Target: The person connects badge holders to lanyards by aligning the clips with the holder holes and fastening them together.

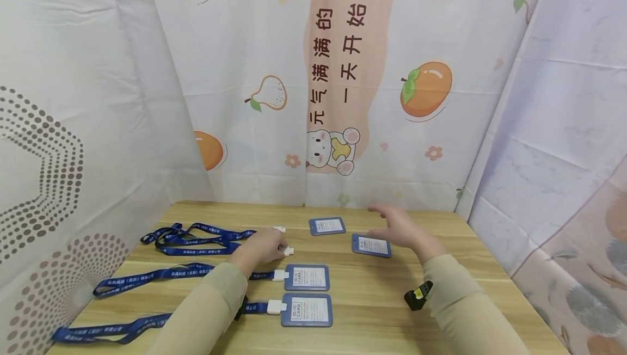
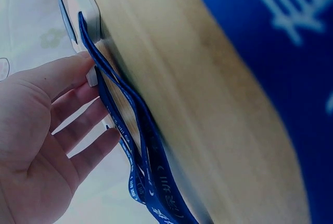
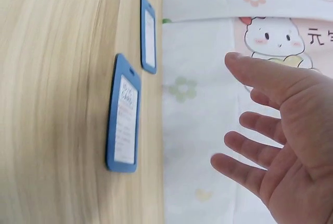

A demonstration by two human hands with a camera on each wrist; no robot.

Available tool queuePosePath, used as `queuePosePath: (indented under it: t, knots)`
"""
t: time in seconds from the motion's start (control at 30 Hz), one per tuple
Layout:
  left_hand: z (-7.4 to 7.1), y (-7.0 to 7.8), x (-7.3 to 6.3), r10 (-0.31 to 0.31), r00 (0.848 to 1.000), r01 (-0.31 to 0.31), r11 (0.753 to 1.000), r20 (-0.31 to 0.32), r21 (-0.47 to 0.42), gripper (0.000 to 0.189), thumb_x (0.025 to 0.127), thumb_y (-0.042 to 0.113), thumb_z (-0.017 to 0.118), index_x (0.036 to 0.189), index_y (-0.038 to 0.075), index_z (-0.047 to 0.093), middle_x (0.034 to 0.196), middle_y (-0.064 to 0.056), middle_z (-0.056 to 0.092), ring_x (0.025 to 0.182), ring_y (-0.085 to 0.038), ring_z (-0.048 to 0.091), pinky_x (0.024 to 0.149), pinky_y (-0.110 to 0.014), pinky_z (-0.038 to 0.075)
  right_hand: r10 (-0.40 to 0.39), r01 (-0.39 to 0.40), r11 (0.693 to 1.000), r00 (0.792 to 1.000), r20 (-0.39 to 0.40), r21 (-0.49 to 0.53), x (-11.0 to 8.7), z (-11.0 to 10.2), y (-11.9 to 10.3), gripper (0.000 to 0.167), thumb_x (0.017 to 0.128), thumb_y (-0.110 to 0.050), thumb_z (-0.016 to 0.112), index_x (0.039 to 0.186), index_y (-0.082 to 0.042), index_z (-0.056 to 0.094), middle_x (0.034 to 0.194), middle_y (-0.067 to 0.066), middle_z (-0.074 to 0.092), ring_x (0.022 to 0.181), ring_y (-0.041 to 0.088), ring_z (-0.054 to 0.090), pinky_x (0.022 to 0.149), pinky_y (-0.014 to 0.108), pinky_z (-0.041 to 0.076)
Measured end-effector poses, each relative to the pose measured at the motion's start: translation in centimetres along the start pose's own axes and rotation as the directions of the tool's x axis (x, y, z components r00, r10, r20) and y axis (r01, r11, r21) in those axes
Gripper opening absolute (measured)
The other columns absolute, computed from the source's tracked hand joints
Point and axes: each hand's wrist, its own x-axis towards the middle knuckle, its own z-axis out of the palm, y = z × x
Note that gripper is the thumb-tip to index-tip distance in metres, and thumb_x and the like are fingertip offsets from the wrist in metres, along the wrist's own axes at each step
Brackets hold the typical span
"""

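Beige sleeves [image 1: 196,311] lie nearest, stretched over the wooden table [image 1: 372,322] from its near side. At the end of one, the left hand [image 1: 259,246] pinches a small white clip [image 1: 288,251] between thumb and forefinger, a narrow grip, with the other fingers loosely bent. This clip ends a blue lanyard [image 1: 196,250] at the far left of the table; the strap's long axis runs left to right, its clip end pointing right and its looped end left. It is a flat, dark blue band with white lettering, overlapping a second far lanyard [image 1: 215,230].

The right hand [image 1: 397,227] is spread wide and grips nothing, above the table close to a card holder [image 1: 372,245]. That holder lies flat at the far right, long axis left to right, its slotted end leftward and its right end slanting slightly nearer. It has a blue frame round a printed white insert. Another holder [image 1: 327,226] lies just beyond it to the left. Two nearer holders [image 1: 307,301] are joined by white clips to straps stretching left.
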Motion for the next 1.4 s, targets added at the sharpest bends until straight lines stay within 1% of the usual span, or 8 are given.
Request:
queuePosePath:
  t: [0.2,0.43,0.63,0.8,0.93,1.07,1.23,1.4]
  knots:
    - [-0.1,0.0,0.1,0.000,1.000,0.000,1.000,0.001,0.016,0.005,0.093,0.023,0.076,0.094,0.019,0.080,0.076,0.006,0.060,0.072,-0.015,0.055,0.072,-0.036,0.045,0.049,-0.047,0.998,0.998,0.051,-0.036,0.0,0.3,1.0,0.068,0.088,-0.027,0.081,0.144,-0.002,0.053,0.145,0.020,0.054,0.131,0.046,0.050,0.106,0.059,0.040]
    - [-0.3,0.1,-0.1,0.006,1.000,-0.006,1.000,0.005,0.015,0.005,0.093,0.023,0.076,0.090,0.020,0.079,0.073,0.004,0.058,0.069,-0.015,0.053,0.070,-0.035,0.043,0.093,-0.085,0.994,0.990,0.106,-0.075,0.2,1.1,1.9,0.070,0.084,-0.023,0.084,0.143,-0.001,0.053,0.144,0.022,0.054,0.134,0.046,0.046,0.109,0.059,0.035]
    - [-0.3,0.0,-0.2,0.003,1.000,-0.003,1.000,0.006,-0.005,0.007,0.093,0.023,0.075,0.096,0.018,0.080,0.078,0.006,0.061,0.073,-0.015,0.055,0.073,-0.035,0.046,0.148,-0.134,0.986,0.977,0.151,-0.098,0.5,2.2,2.5,0.073,0.083,-0.024,0.085,0.145,-0.003,0.053,0.146,0.021,0.052,0.135,0.045,0.046,0.110,0.060,0.034]
    - [-0.2,-0.1,-0.2,0.006,1.000,-0.006,1.000,0.004,0.002,0.008,0.094,0.023,0.075,0.098,0.018,0.080,0.080,0.007,0.062,0.073,-0.014,0.055,0.075,-0.036,0.047,0.175,-0.156,0.980,0.971,0.164,-0.122,0.6,3.1,2.5,0.069,0.085,-0.021,0.083,0.144,-0.002,0.053,0.144,0.023,0.053,0.134,0.046,0.046,0.109,0.060,0.034]
    - [-0.1,-0.2,0.0,0.004,1.000,-0.004,1.000,-0.002,-0.010,0.006,0.093,0.023,0.076,0.095,0.019,0.080,0.079,0.007,0.062,0.072,-0.014,0.056,0.073,-0.035,0.046,0.206,-0.183,0.972,0.964,0.168,-0.146,0.5,3.7,2.7,0.070,0.081,-0.018,0.085,0.141,0.002,0.054,0.139,0.024,0.056,0.129,0.046,0.049,0.108,0.060,0.036]
    - [-0.1,-0.3,-0.1,0.010,1.000,-0.010,1.000,-0.005,-0.008,0.006,0.093,0.023,0.076,0.094,0.019,0.080,0.079,0.007,0.061,0.072,-0.014,0.055,0.072,-0.035,0.045,0.232,-0.207,0.968,0.955,0.184,-0.145,0.2,4.2,3.0,0.074,0.078,-0.017,0.088,0.141,0.003,0.054,0.137,0.024,0.057,0.124,0.041,0.053,0.105,0.060,0.039]
    - [-0.2,-0.2,-0.2,0.007,1.000,-0.007,1.000,-0.003,-0.015,0.005,0.093,0.022,0.076,0.094,0.019,0.080,0.078,0.007,0.061,0.071,-0.014,0.055,0.072,-0.035,0.046,0.232,-0.208,0.969,0.953,0.196,-0.134,0.1,4.6,3.3,0.075,0.080,-0.015,0.086,0.143,0.003,0.051,0.137,0.024,0.057,0.116,0.035,0.057,0.103,0.057,0.042]
    - [-0.5,-0.2,-0.3,0.018,1.000,-0.018,1.000,-0.007,-0.014,0.005,0.094,0.022,0.075,0.094,0.019,0.080,0.079,0.007,0.062,0.072,-0.014,0.056,0.073,-0.035,0.048,0.235,-0.206,0.966,0.951,0.201,-0.158,0.4,4.9,3.2,0.069,0.081,-0.013,0.082,0.141,0.002,0.054,0.126,0.021,0.063,0.104,0.031,0.059,0.098,0.055,0.045]
